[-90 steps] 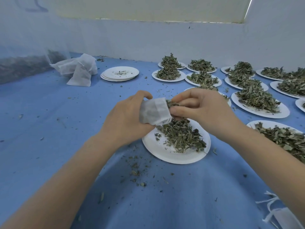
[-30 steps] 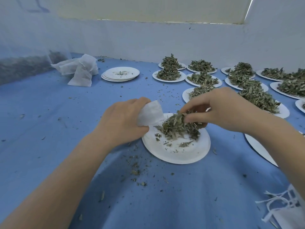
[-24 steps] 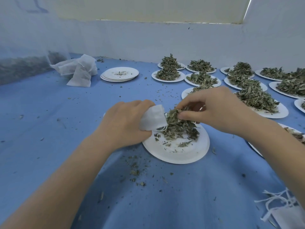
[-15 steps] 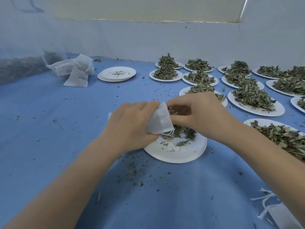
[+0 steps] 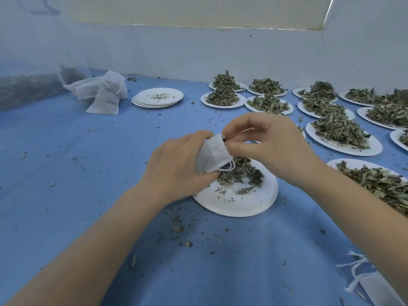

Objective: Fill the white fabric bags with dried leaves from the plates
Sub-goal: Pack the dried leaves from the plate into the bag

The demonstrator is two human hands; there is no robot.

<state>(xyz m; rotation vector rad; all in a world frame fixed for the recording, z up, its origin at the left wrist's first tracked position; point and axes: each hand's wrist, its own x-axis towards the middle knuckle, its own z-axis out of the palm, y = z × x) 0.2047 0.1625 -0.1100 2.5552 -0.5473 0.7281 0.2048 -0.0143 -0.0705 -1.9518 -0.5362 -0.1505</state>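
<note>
My left hand point(image 5: 174, 168) grips a small white fabric bag point(image 5: 213, 154) just above a white paper plate point(image 5: 240, 200) in the middle of the blue cloth. A small heap of dried leaves point(image 5: 241, 171) lies on the plate's far side. My right hand point(image 5: 267, 142) is at the bag's mouth, thumb and forefinger pinching its upper edge, with a dark bit of leaf showing there. The bag's drawstring loops hang below its mouth.
Several plates heaped with dried leaves point(image 5: 340, 131) fill the right and back right. A stack of used plates point(image 5: 157, 99) and a pile of white bags point(image 5: 103, 91) lie at the back left. More bags with strings point(image 5: 366, 281) sit at the bottom right. Leaf crumbs litter the cloth.
My right hand took a pinch of leaves from the plate, carried it to the bag's mouth, and now holds the bag's edge. The heap on the plate has shrunk.
</note>
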